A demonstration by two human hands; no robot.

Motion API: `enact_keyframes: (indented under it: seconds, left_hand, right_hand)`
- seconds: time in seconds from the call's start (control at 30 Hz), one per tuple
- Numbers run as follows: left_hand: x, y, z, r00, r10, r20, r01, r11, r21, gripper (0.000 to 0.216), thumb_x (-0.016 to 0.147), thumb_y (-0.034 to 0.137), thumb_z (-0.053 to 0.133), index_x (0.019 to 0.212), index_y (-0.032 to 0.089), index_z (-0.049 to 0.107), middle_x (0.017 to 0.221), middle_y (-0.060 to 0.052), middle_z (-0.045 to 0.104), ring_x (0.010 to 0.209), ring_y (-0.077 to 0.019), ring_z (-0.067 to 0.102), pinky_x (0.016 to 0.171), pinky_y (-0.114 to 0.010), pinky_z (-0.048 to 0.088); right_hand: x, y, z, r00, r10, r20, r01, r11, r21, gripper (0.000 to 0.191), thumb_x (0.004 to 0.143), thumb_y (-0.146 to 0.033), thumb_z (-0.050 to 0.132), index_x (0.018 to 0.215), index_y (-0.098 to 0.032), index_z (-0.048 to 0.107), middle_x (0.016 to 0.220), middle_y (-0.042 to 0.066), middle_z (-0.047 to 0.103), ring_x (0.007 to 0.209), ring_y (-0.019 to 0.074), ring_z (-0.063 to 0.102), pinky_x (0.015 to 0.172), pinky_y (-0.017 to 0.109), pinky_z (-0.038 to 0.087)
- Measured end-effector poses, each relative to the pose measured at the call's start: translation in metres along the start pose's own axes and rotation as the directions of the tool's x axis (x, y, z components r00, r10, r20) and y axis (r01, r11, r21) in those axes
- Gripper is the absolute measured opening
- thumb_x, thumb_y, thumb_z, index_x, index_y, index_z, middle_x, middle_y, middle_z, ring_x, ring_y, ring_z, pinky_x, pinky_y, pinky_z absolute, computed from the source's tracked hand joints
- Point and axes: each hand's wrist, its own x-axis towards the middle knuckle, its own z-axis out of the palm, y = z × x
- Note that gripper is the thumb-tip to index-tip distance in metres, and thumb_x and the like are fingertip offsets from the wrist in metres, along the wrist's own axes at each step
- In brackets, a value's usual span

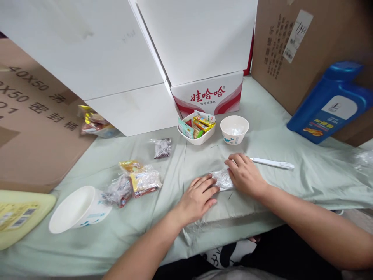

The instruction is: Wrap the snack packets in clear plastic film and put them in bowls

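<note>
A crinkled piece of clear plastic wrap (222,179) lies flat on the cloth between my two hands. My left hand (199,196) rests palm down with its fingers spread, their tips on the wrap's left edge. From the right side, my right hand (245,175) lies over the other edge, fingers loosely bent and touching it; its thumb is hidden. Beyond that hand lies a white utility knife (272,163). Just behind stand a paper bowl (234,132) with clear film inside and a white dish (197,137) full of small snack packets.
Film-wrapped snack packets (145,181) lie at left, with a dark wrapped packet (162,148) behind them. A paper bowl (84,210) lies tipped on its side. A yellow bottle (23,216), a blue bottle (329,105), cardboard boxes (35,105) and white boxes (198,35) border the cloth.
</note>
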Motion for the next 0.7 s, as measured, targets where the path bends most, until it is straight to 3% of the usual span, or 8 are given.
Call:
enact_keyframes:
  seconds: [0.07,0.13,0.27,0.33,0.43,0.5,0.6,0.7]
  left_hand:
    - [0.0,-0.002,0.0,1.0,0.008,-0.017,-0.008,1.0,-0.017,0.031,0.093,0.028,0.055,0.122,0.019,0.06,0.131,-0.011,0.06,0.131,-0.0292,0.048,0.104,-0.049,0.046]
    - [-0.001,-0.002,0.0,0.997,0.001,-0.082,-0.004,0.999,-0.035,0.025,0.092,0.025,0.055,0.115,0.019,0.062,0.124,-0.01,0.064,0.128,-0.0278,0.051,0.102,-0.047,0.047]
    - [-0.002,-0.001,-0.002,0.949,-0.072,-0.306,0.053,0.996,-0.069,0.014,0.09,0.015,0.054,0.098,0.018,0.064,0.104,-0.008,0.069,0.117,-0.0234,0.059,0.1,-0.04,0.05]
    - [-0.001,0.0,-0.002,0.943,-0.046,-0.329,0.04,0.999,-0.027,0.018,0.09,0.014,0.053,0.104,0.017,0.063,0.113,-0.01,0.067,0.124,-0.0254,0.055,0.102,-0.042,0.048]
    - [0.002,0.004,-0.001,0.986,0.055,-0.158,-0.044,0.996,0.072,0.033,0.092,0.018,0.052,0.124,0.017,0.057,0.138,-0.015,0.055,0.135,-0.0293,0.045,0.104,-0.046,0.046]
    - [0.005,0.008,0.0,0.998,0.055,-0.03,-0.051,0.992,0.115,0.043,0.093,0.021,0.052,0.135,0.018,0.049,0.143,-0.016,0.05,0.133,-0.0287,0.047,0.103,-0.046,0.047]
    - [0.011,0.01,-0.004,0.996,-0.017,0.084,0.001,0.983,0.184,0.039,0.092,0.016,0.052,0.131,0.022,0.054,0.128,-0.011,0.061,0.12,-0.026,0.057,0.095,-0.042,0.051]
    - [0.029,-0.001,-0.019,0.982,-0.074,0.172,0.031,0.97,0.24,0.028,0.09,0.01,0.051,0.108,0.024,0.067,0.095,-0.004,0.068,0.093,-0.0212,0.065,0.077,-0.032,0.055]
  right_hand:
    - [-0.003,0.0,0.003,0.984,-0.162,-0.07,0.169,0.981,0.096,0.027,0.092,-0.013,0.045,0.111,-0.012,0.064,0.119,0.017,0.063,0.113,0.0287,0.054,0.093,0.042,0.046]
    - [-0.006,-0.003,0.009,0.954,-0.299,-0.036,0.3,0.934,0.196,0.03,0.093,-0.013,0.045,0.117,-0.012,0.063,0.121,0.015,0.064,0.114,0.0259,0.054,0.094,0.041,0.048]
    - [-0.009,-0.009,0.022,0.94,-0.33,0.085,0.298,0.917,0.264,0.029,0.092,-0.012,0.048,0.116,-0.012,0.064,0.122,0.015,0.065,0.111,0.025,0.057,0.09,0.039,0.05]
    - [-0.007,-0.01,0.022,0.94,-0.328,0.096,0.293,0.918,0.267,0.028,0.093,-0.013,0.048,0.115,-0.012,0.065,0.123,0.015,0.064,0.111,0.0247,0.057,0.091,0.039,0.048]
    - [-0.004,-0.01,0.013,0.95,-0.274,0.15,0.234,0.942,0.239,0.023,0.093,-0.019,0.052,0.111,-0.012,0.066,0.116,0.013,0.066,0.107,0.0254,0.057,0.091,0.038,0.047]
    - [-0.002,-0.008,0.0,0.963,-0.145,0.227,0.107,0.98,0.169,0.022,0.09,-0.028,0.059,0.104,-0.012,0.067,0.107,0.013,0.067,0.103,0.0277,0.058,0.087,0.038,0.046]
    - [-0.002,0.001,-0.019,0.947,0.032,0.321,-0.051,0.998,0.049,0.029,0.086,-0.037,0.065,0.098,-0.011,0.067,0.101,0.015,0.066,0.099,0.0297,0.058,0.083,0.037,0.045]
    - [-0.006,0.01,-0.031,0.925,0.053,0.375,-0.063,0.998,0.012,0.03,0.087,-0.037,0.064,0.1,-0.01,0.067,0.101,0.016,0.066,0.099,0.0295,0.059,0.084,0.036,0.044]
